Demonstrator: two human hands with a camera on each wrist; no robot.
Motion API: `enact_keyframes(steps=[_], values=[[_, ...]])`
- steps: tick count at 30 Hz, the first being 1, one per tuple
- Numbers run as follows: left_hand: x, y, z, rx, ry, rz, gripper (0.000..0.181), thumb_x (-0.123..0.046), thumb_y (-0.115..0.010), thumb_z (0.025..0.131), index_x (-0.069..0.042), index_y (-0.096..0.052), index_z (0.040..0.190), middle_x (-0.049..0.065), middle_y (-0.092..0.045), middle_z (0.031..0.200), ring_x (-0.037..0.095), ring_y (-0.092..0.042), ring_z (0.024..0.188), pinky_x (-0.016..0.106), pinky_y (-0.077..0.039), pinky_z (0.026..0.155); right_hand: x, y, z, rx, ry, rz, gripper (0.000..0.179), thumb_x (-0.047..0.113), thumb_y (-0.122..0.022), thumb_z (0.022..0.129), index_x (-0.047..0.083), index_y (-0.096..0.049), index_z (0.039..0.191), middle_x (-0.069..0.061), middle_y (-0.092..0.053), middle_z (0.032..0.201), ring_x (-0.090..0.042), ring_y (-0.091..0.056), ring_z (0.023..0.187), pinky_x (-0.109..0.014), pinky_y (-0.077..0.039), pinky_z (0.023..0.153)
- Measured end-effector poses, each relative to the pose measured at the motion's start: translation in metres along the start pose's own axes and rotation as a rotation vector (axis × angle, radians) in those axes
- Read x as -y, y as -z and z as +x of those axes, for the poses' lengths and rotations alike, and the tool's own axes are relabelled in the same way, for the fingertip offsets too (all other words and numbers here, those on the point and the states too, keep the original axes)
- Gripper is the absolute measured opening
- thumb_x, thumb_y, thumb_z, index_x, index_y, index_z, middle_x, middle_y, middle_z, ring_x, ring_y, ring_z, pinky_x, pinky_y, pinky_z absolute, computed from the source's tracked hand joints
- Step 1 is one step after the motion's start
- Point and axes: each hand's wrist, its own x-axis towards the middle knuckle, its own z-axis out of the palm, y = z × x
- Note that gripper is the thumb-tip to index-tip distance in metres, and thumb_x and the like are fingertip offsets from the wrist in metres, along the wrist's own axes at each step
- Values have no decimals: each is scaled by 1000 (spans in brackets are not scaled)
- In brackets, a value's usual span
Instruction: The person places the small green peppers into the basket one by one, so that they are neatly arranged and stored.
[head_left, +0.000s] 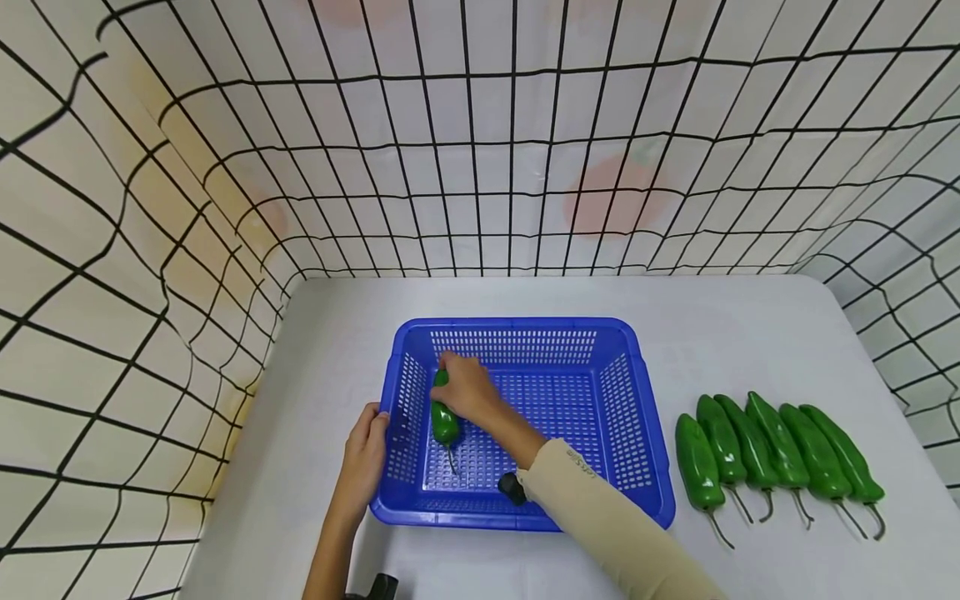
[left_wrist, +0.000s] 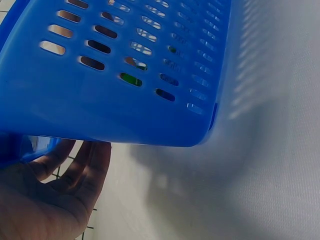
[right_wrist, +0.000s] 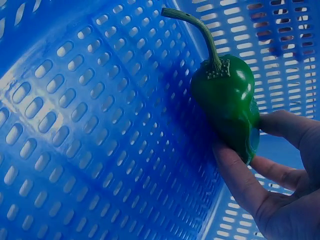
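A blue plastic basket [head_left: 517,527] with slotted walls stands on the white surface. Inside it, near the left wall, my right hand [head_left: 468,390] pinches a green pepper [head_left: 445,423] near its tip. The pepper's curved stem points toward me. In the right wrist view, thumb and fingers [right_wrist: 240,177] sit around the narrow end of the pepper [right_wrist: 225,95], close over the basket floor. My left hand [head_left: 365,450] holds the basket's left rim. The left wrist view shows its fingers [left_wrist: 95,172] at the rim, below the slotted wall [left_wrist: 115,110].
Several green peppers [head_left: 753,450] lie side by side in a slanted row right of the basket, stems toward me. Black wire mesh [head_left: 513,142] rises behind the white tabletop [head_left: 337,333] and along both sides. Dark wrist devices [head_left: 512,488] are on my arms.
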Motion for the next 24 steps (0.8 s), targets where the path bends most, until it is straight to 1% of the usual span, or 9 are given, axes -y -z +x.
enact_keyframes(steps=[6, 10, 13, 17, 24], values=[[1, 0, 0, 2, 4, -6, 30, -22, -33, 107, -4, -55, 117, 19, -58, 102, 27, -57, 79, 35, -50, 63, 2, -7, 1, 0, 4, 25, 40, 8, -76, 83, -3, -58, 116, -14, -63, 90, -20, -64, 70, -22, -51, 51], [0, 0, 0, 7, 6, 0, 31, -22, -33, 107, -3, -54, 119, 20, -59, 105, 27, -58, 80, 34, -50, 64, 3, -10, 1, 0, 12, 31, 39, 8, -77, 83, -2, -56, 114, -12, -62, 87, -19, -63, 67, -21, -50, 49], [-2, 0, -1, 10, 9, 3, 31, -22, -33, 107, -2, -54, 119, 19, -59, 106, 27, -58, 80, 34, -50, 65, 4, -11, 1, -5, 28, 19, 39, 9, -78, 82, -2, -56, 113, -11, -61, 85, -18, -62, 66, -22, -49, 49], [-3, 0, -1, 10, 7, 1, 32, -22, -33, 107, -2, -54, 120, 20, -59, 106, 27, -58, 81, 34, -50, 65, 4, -12, 2, -16, 46, 4, 41, 10, -79, 81, -3, -56, 113, -11, -60, 85, -19, -61, 68, -22, -49, 50], [0, 0, 0, 7, 6, 12, 30, -21, -33, 107, -4, -54, 118, 19, -59, 104, 27, -58, 80, 34, -50, 65, 2, -13, 2, -8, 51, -13, 44, 16, -79, 84, -1, -55, 117, -12, -59, 89, -20, -62, 70, -23, -50, 50]])
